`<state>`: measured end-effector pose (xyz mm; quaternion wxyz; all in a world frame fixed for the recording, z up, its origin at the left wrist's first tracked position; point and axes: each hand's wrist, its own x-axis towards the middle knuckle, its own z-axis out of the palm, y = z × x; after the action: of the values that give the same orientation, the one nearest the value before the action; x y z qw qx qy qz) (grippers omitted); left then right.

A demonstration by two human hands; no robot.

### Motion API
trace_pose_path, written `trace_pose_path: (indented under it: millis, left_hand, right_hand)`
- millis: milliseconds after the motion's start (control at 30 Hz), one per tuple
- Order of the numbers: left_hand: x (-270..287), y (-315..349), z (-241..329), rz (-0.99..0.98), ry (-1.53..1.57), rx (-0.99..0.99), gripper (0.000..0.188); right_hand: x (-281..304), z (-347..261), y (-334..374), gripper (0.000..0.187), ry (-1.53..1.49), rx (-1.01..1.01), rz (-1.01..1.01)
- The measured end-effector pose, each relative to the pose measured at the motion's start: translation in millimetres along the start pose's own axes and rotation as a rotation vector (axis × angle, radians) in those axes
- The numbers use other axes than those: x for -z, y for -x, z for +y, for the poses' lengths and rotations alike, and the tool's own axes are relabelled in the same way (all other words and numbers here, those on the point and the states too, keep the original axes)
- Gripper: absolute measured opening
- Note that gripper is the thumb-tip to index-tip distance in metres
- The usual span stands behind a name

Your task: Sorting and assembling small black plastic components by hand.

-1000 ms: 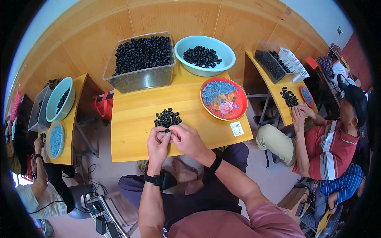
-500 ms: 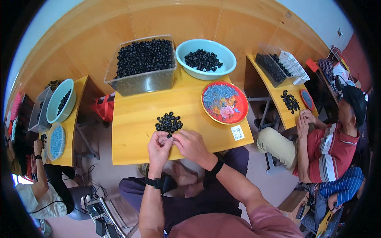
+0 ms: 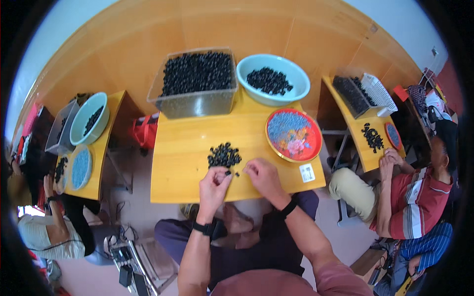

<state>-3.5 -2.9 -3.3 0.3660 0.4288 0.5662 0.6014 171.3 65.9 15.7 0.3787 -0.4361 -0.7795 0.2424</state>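
My left hand (image 3: 212, 191) is closed over the front part of the yellow table (image 3: 182, 170), pinching a small round black plastic piece (image 3: 227, 173) between thumb and fingertips. My right hand (image 3: 266, 180) is a short way to the right, its thumb and forefinger pressed together. Whether anything tiny is between them cannot be made out. A loose pile of similar black pieces (image 3: 223, 155) lies just beyond my left hand, with one stray piece (image 3: 237, 174) between the hands. Beyond my right hand sits a round red floral tray (image 3: 314, 140) holding many small blue-grey parts (image 3: 285, 123).
A clear plastic bin (image 3: 197, 107) full of black pieces stands at the back, beside a light blue basin (image 3: 274, 100) with more. A white label (image 3: 307, 172) is on the table's right. Similar tables flank mine, with a person in a red striped shirt (image 3: 412, 207) at the right one.
My hands were together at a black piece; now the right hand has drawn away to the right. The left still holds the piece. The whole view has shifted slightly.
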Motion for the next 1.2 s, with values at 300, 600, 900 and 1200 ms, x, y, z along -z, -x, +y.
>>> trace_pose_path:
  millis: [300,600,900,1200]
  left_hand:
    - [-4.8,0.9,9.3,-0.072,-0.236,-0.112,0.017]
    - [-4.8,4.6,16.5,-0.088,-0.279,-0.132,0.017]
    - [-5.6,1.7,16.5,-0.081,-0.303,-0.162,0.018]
    - [-2.8,1.8,13.4,-0.088,-0.268,-0.158,0.017]
  right_hand:
    - [-2.0,3.5,0.4,0.014,-0.027,-0.051,-0.027]
    - [-0.3,4.2,4.1,0.011,-0.003,0.031,-0.01]
    - [-1.9,-18.8,10.8,0.009,-0.123,-0.002,-0.016]
    - [-13.2,-28.8,13.2,0.009,0.009,0.228,0.081]
